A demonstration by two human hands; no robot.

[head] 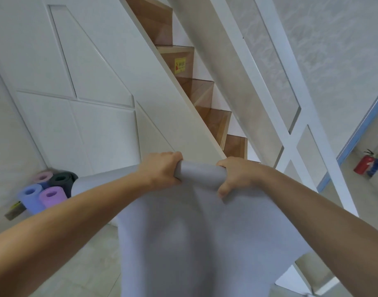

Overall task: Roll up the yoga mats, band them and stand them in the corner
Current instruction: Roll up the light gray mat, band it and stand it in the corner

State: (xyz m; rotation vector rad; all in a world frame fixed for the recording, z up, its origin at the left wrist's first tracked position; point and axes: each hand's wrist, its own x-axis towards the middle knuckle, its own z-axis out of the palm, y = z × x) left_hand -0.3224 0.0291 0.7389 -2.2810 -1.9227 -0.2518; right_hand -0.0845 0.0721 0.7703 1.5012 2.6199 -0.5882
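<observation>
Both hands are clamping the rolled top edge of a pale grey-lavender foam yoga mat [196, 232] — left hand [162, 169] curling round one end of the roll, right hand [235, 176] round the other, thumb pressing the sheet just under it. Below the grip the loose mat is hanging down in front of the person, so I'd say the rolling is only just starting. Next move probably needs even turns from both wrists so the roll isn't going cone-shaped. Off to the left of the grip, four finished rolled mats [47, 192] — pink, dark, blue, purple — are standing in the corner.
</observation>
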